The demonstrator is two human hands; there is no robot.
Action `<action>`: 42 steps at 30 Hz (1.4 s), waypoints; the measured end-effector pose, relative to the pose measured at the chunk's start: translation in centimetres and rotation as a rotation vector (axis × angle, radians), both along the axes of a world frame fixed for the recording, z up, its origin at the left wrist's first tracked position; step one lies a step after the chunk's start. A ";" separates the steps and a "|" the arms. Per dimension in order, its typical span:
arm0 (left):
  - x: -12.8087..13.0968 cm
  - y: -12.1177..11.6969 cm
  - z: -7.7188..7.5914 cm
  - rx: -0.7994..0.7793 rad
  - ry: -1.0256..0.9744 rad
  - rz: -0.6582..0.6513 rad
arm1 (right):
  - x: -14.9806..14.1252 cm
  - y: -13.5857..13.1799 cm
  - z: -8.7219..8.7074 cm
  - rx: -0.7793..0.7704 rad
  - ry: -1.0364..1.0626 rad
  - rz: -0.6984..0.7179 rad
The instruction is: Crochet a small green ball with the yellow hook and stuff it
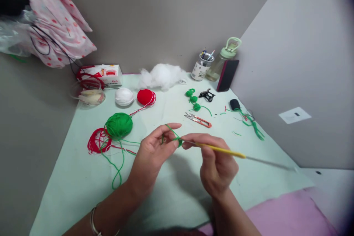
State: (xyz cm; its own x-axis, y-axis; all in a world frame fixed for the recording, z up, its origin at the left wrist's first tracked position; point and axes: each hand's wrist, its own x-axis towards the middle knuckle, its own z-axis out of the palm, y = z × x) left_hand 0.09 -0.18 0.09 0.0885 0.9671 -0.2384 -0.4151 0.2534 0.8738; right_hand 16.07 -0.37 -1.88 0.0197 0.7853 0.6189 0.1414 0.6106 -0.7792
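Observation:
My left hand (156,145) pinches a small green crochet piece (178,141) between thumb and fingers, with green yarn running up over the index finger. In my right hand (218,166) is a crochet hook (225,150) with a yellow grip, held like a pen. Its tip meets the green piece, and the thin metal end points out to the right. Loose strands lead from my left hand toward the green yarn ball (119,125). Beside that ball lies a tangle of red yarn (99,141).
Orange thread snips (198,120), green crocheted balls (194,99) and a black clip (207,95) lie beyond my hands. White (124,97) and red (146,97) yarn balls, stuffing (163,76), a pen cup (202,67), a bottle (221,61) and a phone (228,75) stand farther back.

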 end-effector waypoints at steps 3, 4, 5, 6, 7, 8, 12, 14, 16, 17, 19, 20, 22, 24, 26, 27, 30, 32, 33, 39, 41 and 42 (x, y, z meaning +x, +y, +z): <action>0.1 -0.1 0.0 0.004 0.012 0.037 | 0.1 -0.1 -0.6 0.193 -0.231 -0.034; 0.2 -0.1 0.0 0.003 0.005 0.045 | 0.2 -0.2 -0.9 0.221 -0.311 -0.062; 0.2 -0.2 0.0 -0.003 -0.011 0.048 | 0.2 -0.3 -1.1 0.230 -0.384 -0.099; 0.3 -0.2 -0.1 -0.016 -0.041 0.043 | 0.3 -0.4 -1.2 0.232 -0.443 -0.134; 0.3 -0.2 -0.1 -0.041 -0.087 0.021 | 0.3 -0.5 -1.3 0.235 -0.478 -0.158; 0.3 -0.1 -0.1 -0.081 -0.147 -0.017 | 0.3 -0.6 -1.3 0.235 -0.486 -0.170; -0.2 0.5 0.0 -0.241 -0.352 -0.165 | 0.2 -0.5 -0.6 0.170 -0.298 -0.144; -0.5 0.8 0.2 -0.236 -0.355 -0.137 | 0.1 -0.1 -0.1 0.018 -0.026 -0.079; -0.5 0.9 0.3 -0.191 -0.316 -0.102 | 0.0 0.4 0.2 -0.134 0.223 0.035; -0.5 0.8 0.3 -0.165 -0.290 -0.102 | -0.2 0.6 0.3 -0.172 0.275 0.081; -0.2 0.6 0.2 -0.115 -0.226 -0.107 | -0.5 0.8 0.3 -0.172 0.252 0.119; -0.1 0.4 0.1 -0.090 -0.188 -0.098 | -0.6 0.8 0.2 -0.151 0.215 0.108; 0.2 0.2 -0.1 -0.043 -0.122 -0.063 | -0.9 0.5 0.1 -0.108 0.136 0.057; 0.4 0.0 -0.3 -0.022 -0.106 -0.030 | -1.0 0.1 -0.1 -0.049 0.024 -0.018; 0.4 0.0 -0.4 -0.052 -0.159 -0.039 | -0.9 -0.2 -0.4 0.040 -0.145 -0.096; 0.4 0.0 -0.4 -0.091 -0.204 -0.060 | -0.8 -0.3 -0.5 0.078 -0.215 -0.121; 0.2 0.5 -0.1 -0.227 -0.329 -0.133 | -0.2 -0.2 -0.5 0.102 -0.265 -0.142; -0.1 0.8 0.1 -0.256 -0.364 -0.119 | 0.1 0.2 -0.4 0.026 -0.111 -0.120; -0.2 1.0 0.2 -0.245 -0.360 -0.087 | 0.2 0.5 -0.3 -0.033 0.003 -0.088; 0.0 0.6 -0.2 -0.076 -0.175 -0.039 | -0.4 0.9 -0.1 -0.288 0.339 0.157; 0.1 0.4 -0.4 -0.039 -0.156 -0.098 | -0.7 0.8 0.0 -0.274 0.317 0.160; 0.2 0.3 -0.4 -0.029 -0.151 -0.111 | -0.7 0.8 0.0 -0.272 0.317 0.160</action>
